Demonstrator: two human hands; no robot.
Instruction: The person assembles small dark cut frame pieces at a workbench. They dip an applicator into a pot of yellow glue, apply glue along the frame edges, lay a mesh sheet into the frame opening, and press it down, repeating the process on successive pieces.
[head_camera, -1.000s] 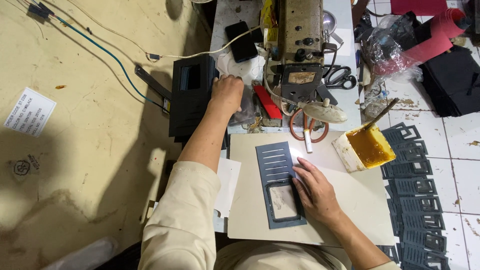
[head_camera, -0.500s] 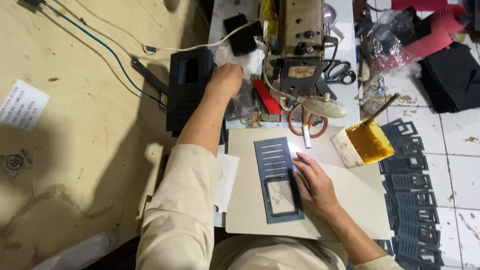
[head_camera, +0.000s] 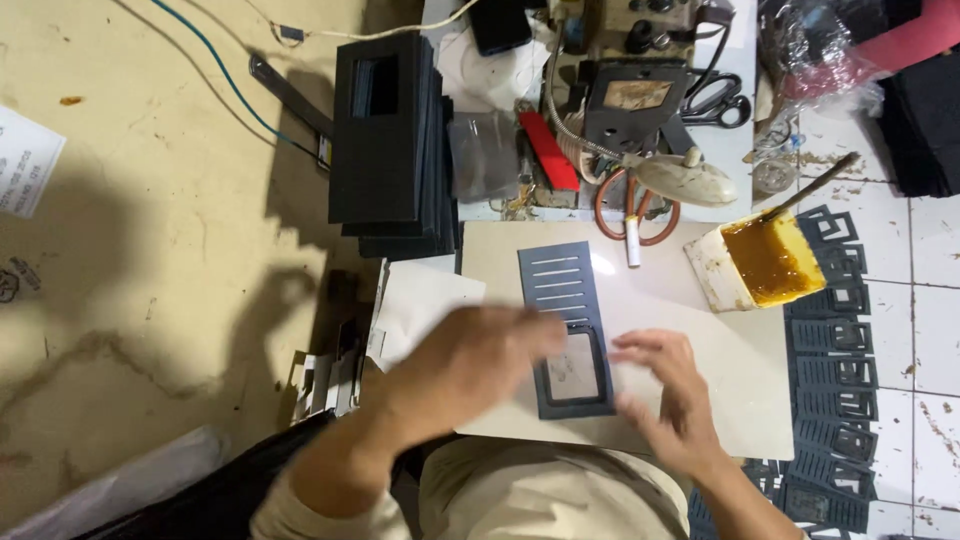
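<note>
One head-worn camera looks steeply down, close over the work board (head_camera: 690, 400).

Left hand (head_camera: 470, 365) and right hand (head_camera: 672, 400) open, palms down.

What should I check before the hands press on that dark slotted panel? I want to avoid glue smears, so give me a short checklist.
1. Dark slotted panel lies flat on the pale work board: ok.
2. Clear piece seated squarely in the panel's window: cannot tell, motion blur.
3. Left hand over the panel's lower left edge: ok; actual contact cannot tell.
4. Right hand beside the panel's right edge, fingers spread: ok.
5. Glue tray with amber glue overhangs the board's corner, stick resting in it: not ok, close to the work.
6. Glue on the fingers: cannot tell.
</note>
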